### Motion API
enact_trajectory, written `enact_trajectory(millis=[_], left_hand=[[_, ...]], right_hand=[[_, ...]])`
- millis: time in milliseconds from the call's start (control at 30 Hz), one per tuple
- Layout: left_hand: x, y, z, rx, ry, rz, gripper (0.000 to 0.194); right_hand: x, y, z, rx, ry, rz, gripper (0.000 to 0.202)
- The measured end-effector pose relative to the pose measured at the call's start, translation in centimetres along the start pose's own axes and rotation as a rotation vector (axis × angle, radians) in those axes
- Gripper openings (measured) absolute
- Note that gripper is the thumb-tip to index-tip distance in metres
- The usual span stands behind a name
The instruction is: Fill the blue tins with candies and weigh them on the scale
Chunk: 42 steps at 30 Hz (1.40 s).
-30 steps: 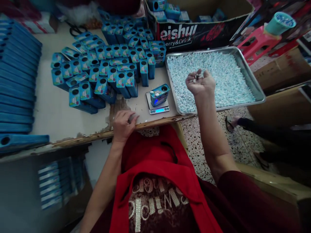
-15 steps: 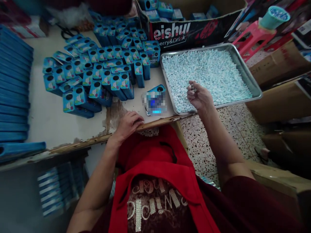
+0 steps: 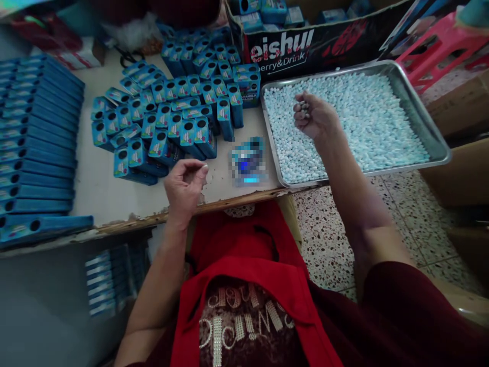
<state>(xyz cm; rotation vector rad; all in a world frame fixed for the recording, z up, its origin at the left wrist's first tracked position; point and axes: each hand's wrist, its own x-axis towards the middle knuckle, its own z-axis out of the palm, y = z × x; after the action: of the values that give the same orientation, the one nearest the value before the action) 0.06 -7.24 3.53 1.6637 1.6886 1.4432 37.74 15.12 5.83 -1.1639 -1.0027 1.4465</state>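
My right hand is raised over the metal tray, its fingers curled around a few small candies. Pale blue and white candies like these cover the tray's floor. My left hand is held above the table's front edge with its fingers bent in and the thumb against them. Whether something small is pinched there I cannot make out. Between my hands a blue pack lies on the table, its face blurred out. Upright blue candy boxes with dark round holes on top crowd the table beyond my left hand.
A long stack of blue boxes lines the left side. Behind the tray stands a black printed carton holding more blue boxes. A pink stool is at the far right, near brown cardboard boxes. Scissors lie at the back.
My left hand has lifted off the table edge and its fingers have curled. My right hand, still closed on candies, has risen slightly over the tray. The view has shifted a little left.
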Motion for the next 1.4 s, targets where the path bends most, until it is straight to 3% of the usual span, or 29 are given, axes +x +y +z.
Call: enact_trajectory(millis=[100, 200, 333, 400, 467, 633, 733, 867, 967, 1067, 1200, 1400], left_hand=[[2.4, 3.6, 0.8, -0.006, 0.018, 0.135, 0.017], [4.8, 6.5, 3.0, 0.008, -0.046, 0.237, 0.007], [6.9, 8.3, 6.4, 0.064, -0.199, 0.347, 0.003], [7.1, 8.3, 7.0, 0.083, -0.284, 0.367, 0.009], [6.6, 8.0, 6.4, 0.133, -0.298, 0.332, 0.016], [3.6, 6.3, 4.1, 0.225, -0.078, 0.153, 0.024], [2.3, 5.7, 4.4, 0.242, -0.048, 0.1, 0.021], [1.9, 6.0, 5.5, 0.341, 0.014, 0.128, 0.006], [2.3, 6.6, 5.8, 0.339, -0.015, 0.099, 0.007], [3.2, 7.0, 5.6, 0.269, -0.091, -0.016, 0.009], [4.6, 6.9, 5.1, 0.211, -0.187, -0.174, 0.008], [5.8, 6.4, 5.0, 0.128, -0.228, -0.218, 0.008]], right_hand=[[2.1, 0.3, -1.1, -0.032, 0.034, -0.073, 0.054], [1.1, 0.2, -1.2, 0.0, 0.063, -0.127, 0.047], [-1.7, -1.0, 0.0, 0.119, 0.105, 0.043, 0.034], [-2.5, -1.7, 0.6, 0.183, 0.128, 0.14, 0.032], [-2.7, -2.1, 0.9, 0.227, 0.148, 0.172, 0.033], [-1.9, -1.5, 0.9, 0.256, 0.121, 0.132, 0.031], [-1.8, -1.2, 1.2, 0.314, 0.143, 0.154, 0.031], [-2.9, -1.6, 2.3, 0.352, 0.216, 0.141, 0.021], [-4.1, -2.1, 3.1, 0.247, 0.133, 0.131, 0.02], [-4.8, -2.2, 3.7, 0.157, 0.035, 0.169, 0.021], [-4.9, -1.9, 4.0, 0.113, 0.0, 0.187, 0.019], [-4.5, -1.3, 3.9, 0.083, -0.054, 0.177, 0.011]])
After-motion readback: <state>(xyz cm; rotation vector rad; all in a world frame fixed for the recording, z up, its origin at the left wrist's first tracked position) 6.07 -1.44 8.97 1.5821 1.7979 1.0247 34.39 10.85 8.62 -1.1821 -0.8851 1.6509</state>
